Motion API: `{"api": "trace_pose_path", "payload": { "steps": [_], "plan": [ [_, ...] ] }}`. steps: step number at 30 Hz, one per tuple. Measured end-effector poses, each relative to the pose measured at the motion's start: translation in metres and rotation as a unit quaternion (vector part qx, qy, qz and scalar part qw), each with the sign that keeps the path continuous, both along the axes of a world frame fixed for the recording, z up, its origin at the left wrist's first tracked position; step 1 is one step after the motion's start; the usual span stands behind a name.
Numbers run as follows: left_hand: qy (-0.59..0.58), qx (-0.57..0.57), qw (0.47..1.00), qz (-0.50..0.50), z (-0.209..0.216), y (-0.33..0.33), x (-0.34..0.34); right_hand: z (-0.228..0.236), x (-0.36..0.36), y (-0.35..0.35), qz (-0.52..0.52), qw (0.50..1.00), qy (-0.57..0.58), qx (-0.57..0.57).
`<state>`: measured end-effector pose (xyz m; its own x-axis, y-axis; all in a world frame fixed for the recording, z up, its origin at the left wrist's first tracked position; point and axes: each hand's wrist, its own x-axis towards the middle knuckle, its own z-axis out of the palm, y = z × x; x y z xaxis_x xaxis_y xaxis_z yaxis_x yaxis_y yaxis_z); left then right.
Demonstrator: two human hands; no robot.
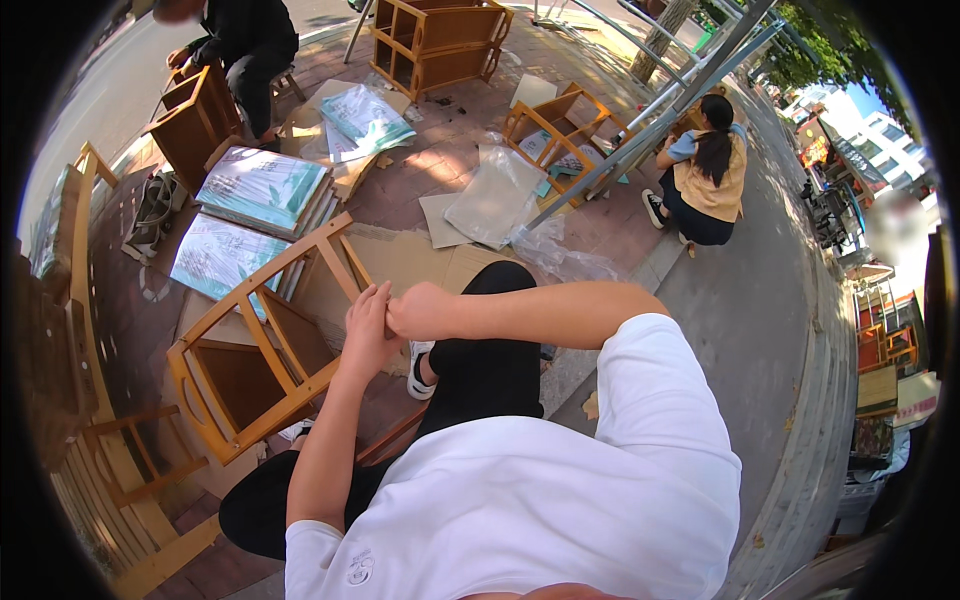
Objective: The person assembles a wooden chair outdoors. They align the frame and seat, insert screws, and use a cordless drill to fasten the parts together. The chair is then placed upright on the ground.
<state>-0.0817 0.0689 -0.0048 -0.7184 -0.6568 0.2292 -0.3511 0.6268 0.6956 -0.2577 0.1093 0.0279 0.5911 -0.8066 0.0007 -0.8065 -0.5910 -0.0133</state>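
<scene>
A light-brown wooden furniture frame with darker panels lies tilted in front of my knees, left of centre. My left hand has its fingers bent around the frame's near right corner. Against those fingers presses my right hand, closed like a fist. Whatever it grips is too small or hidden to make out. Both hands cover the corner where the rails meet.
Stacks of plastic-wrapped printed packages lie beyond the frame, near cardboard sheets. Other wooden frames stand farther off. A person crouches at right beside metal poles; another person sits at far left with a cabinet.
</scene>
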Motion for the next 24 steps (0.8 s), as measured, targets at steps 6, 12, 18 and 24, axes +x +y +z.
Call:
{"api": "trace_pose_path", "payload": {
  "steps": [6,12,18,24],
  "plan": [
    [0.027,-0.005,1.000,0.001,-0.015,-0.001,-0.005,0.023,0.011,0.010,-0.150,0.976,-0.073,0.142],
    [0.010,0.038,0.999,-0.019,0.015,0.000,0.002,0.025,-0.055,0.019,-0.263,0.417,-0.761,0.422],
    [0.128,0.089,0.987,0.024,0.009,-0.005,0.010,-0.034,-0.070,0.049,-0.221,0.154,-0.914,0.305],
    [0.039,0.043,0.996,0.068,0.033,-0.030,0.015,-0.062,-0.084,0.062,-0.127,-0.029,-0.954,0.271]
  ]
}}
